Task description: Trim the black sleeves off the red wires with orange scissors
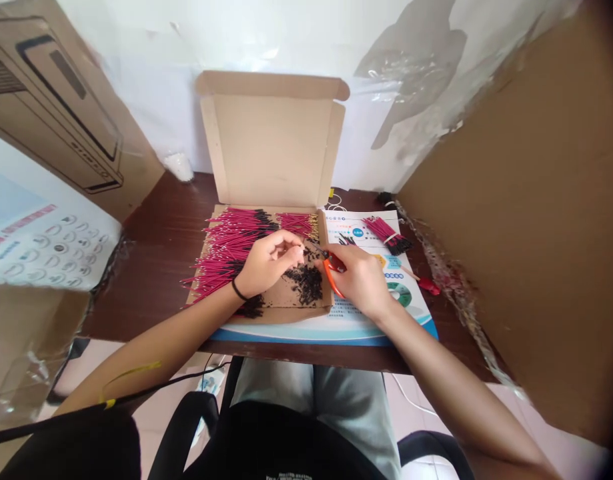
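My right hand (361,277) grips a pair of orange-handled scissors (330,280), with the blades pointing left toward my other hand. My left hand (271,261), a black band on its wrist, has thumb and fingertips pinched together close to the blade tips. What it pinches is too small to make out. Under both hands lies an open cardboard box (271,315). Many magenta wires (221,250) with black ends fill its left side. A smaller group of magenta wires (293,223) lies at its back. Short black cut pieces (306,287) are scattered over the box's bottom.
The box lid (273,150) stands upright against the wall. On the right, a printed sheet (411,313) carries a tied bundle of magenta wires (386,233). Near the sheet's right edge is a red object (429,286). Large cardboard panels (536,200) flank the brown table (151,267).
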`<state>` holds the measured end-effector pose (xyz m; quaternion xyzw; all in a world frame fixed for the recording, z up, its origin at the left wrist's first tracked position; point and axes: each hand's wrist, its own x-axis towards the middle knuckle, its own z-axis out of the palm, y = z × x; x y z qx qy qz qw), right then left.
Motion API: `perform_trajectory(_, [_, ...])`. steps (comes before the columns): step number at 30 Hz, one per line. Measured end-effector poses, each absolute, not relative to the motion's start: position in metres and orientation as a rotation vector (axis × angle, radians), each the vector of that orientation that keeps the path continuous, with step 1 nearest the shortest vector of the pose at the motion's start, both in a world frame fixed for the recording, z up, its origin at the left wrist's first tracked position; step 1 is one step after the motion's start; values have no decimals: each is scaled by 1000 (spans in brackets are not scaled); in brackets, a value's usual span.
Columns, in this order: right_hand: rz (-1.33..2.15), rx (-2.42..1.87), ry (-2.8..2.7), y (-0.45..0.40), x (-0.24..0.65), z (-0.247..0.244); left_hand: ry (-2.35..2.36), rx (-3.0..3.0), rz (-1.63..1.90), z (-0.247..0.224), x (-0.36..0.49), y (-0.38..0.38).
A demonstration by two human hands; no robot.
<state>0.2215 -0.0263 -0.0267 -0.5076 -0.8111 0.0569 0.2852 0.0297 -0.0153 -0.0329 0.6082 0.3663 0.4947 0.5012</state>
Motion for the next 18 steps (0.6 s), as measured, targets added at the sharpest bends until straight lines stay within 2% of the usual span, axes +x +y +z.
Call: perform_trajectory(18, [198,-1274,-2245,-35,220,-18,1038,1612,1093,-37,30,-18])
